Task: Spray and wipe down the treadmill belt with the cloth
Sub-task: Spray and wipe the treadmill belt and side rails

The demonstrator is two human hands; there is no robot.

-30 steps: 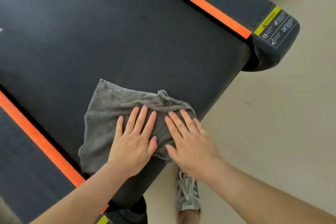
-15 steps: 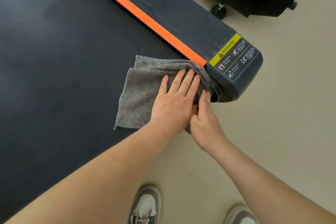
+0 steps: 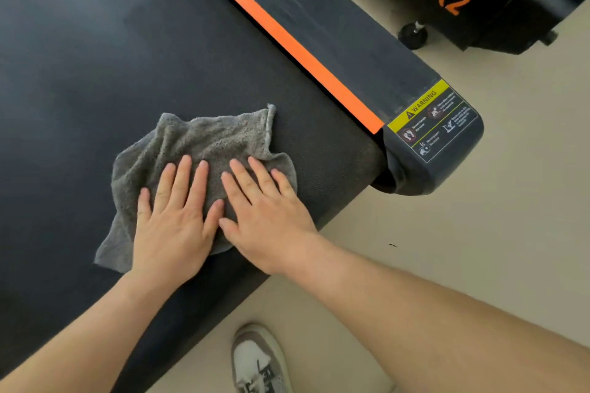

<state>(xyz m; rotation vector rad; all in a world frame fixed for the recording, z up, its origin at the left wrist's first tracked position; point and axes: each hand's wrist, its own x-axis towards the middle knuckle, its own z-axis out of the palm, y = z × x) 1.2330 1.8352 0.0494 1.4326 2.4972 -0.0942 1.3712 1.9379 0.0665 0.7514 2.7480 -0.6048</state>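
Slid back from the orange rail (image 3: 287,41), the cloth (image 3: 207,140) now lies on the belt (image 3: 95,73) near its rear edge. Left hand (image 3: 172,226) and right hand (image 3: 268,223) press it flat, fingers straight, gripping nothing. Soft, light, it bunches; palm its middle

The belt (image 3: 95,73) is plain charcoal black, with a fine woven grain showing at its near right end. The cloth (image 3: 207,140) is mid grey with a looped terry nap. Along the belt's right edge runs a bright orange stripe (image 3: 287,38), beside a dark grey rail (image 3: 335,25). The label (image 3: 431,121) has a yellow band with black lettering above white pictograms on dark grey. The floor (image 3: 479,233) is pale beige. The far machine (image 3: 498,16) is black with orange letters, TT-X2. The shoe (image 3: 258,360) is grey and white.
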